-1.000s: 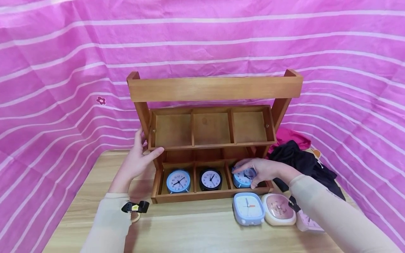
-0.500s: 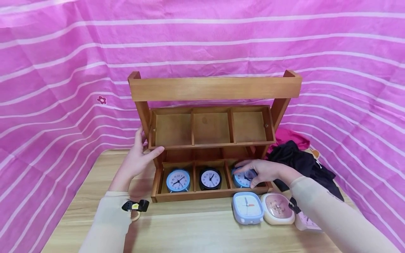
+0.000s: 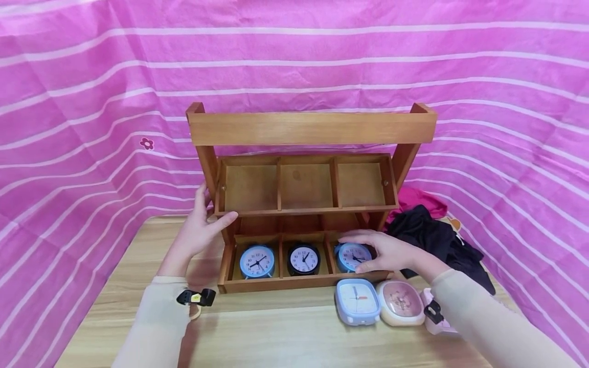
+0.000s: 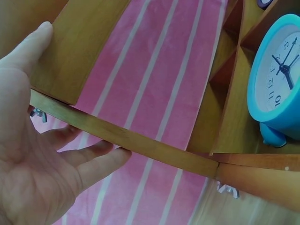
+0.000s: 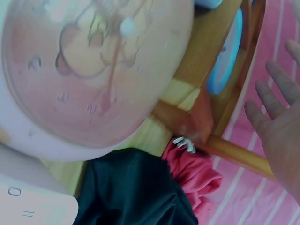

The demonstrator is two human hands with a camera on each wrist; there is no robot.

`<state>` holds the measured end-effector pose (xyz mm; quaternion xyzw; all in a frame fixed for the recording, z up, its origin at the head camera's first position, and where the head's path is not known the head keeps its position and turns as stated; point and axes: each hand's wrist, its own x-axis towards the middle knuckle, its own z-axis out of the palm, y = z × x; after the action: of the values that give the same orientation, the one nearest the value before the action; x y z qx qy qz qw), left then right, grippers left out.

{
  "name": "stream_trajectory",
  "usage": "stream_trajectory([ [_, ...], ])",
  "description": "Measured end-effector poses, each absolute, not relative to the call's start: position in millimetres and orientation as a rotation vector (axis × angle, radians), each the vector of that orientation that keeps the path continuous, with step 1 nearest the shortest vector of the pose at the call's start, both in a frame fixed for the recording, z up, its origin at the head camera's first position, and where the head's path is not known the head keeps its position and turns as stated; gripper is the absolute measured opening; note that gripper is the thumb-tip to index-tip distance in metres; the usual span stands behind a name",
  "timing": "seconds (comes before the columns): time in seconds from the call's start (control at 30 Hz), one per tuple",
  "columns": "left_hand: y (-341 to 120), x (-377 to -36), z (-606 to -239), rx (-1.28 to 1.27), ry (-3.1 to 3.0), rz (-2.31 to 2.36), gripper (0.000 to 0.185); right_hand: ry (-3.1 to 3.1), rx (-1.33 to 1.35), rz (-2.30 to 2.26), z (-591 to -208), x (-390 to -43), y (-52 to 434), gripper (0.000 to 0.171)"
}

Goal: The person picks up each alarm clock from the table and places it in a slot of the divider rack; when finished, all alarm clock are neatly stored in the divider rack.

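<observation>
A wooden two-tier rack (image 3: 313, 129) stands on the table. Its lower tray has three compartments: a blue alarm clock (image 3: 256, 261) at left, a black one (image 3: 303, 259) in the middle, a second blue clock (image 3: 350, 255) at right. My right hand (image 3: 388, 251) hovers around that right-hand clock, fingers over its top and thumb by its lower edge. In the right wrist view the fingers (image 5: 276, 91) are extended, apart from the clock. My left hand (image 3: 198, 232) steadies the rack's left side, its thumb across the upper tray and its fingers (image 4: 101, 168) straight along the side post.
In front of the rack's right end sit a square blue clock (image 3: 358, 301), a rounded pink-faced clock (image 3: 401, 302) and a pink clock (image 3: 437, 322) partly behind my right wrist. Black cloth (image 3: 428, 240) and red cloth (image 3: 418, 202) lie at right. A pink striped curtain (image 3: 294, 61) surrounds the table.
My right hand has loosened from the right blue clock, and more of its face shows. The left hand keeps its place on the rack. The head view has shifted slightly.
</observation>
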<state>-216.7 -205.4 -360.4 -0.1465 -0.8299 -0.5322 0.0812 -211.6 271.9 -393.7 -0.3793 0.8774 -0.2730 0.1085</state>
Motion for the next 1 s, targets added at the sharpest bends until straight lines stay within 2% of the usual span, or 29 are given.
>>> stream_trajectory([
  [0.53,-202.4,-217.9,-359.0,-0.425,-2.503,-1.496,0.108,2.620,-1.400,-0.804,-399.8,-159.3,261.9,0.066],
  [0.73,-202.2,-219.7,-359.5,-0.426,-2.504,-1.498,0.108,2.717,-1.358,-0.778,-406.9,-142.6,262.1,0.063],
  [0.87,-203.1,-218.4,-359.4,-0.410,-2.518,-1.494,0.109,2.834,-1.328,-0.609,-415.0,-132.9,259.9,0.058],
  [1.0,-204.6,-217.6,-359.5,-0.413,-2.512,-1.494,0.107,2.916,-1.331,-0.437,-421.2,-125.6,256.9,0.060],
])
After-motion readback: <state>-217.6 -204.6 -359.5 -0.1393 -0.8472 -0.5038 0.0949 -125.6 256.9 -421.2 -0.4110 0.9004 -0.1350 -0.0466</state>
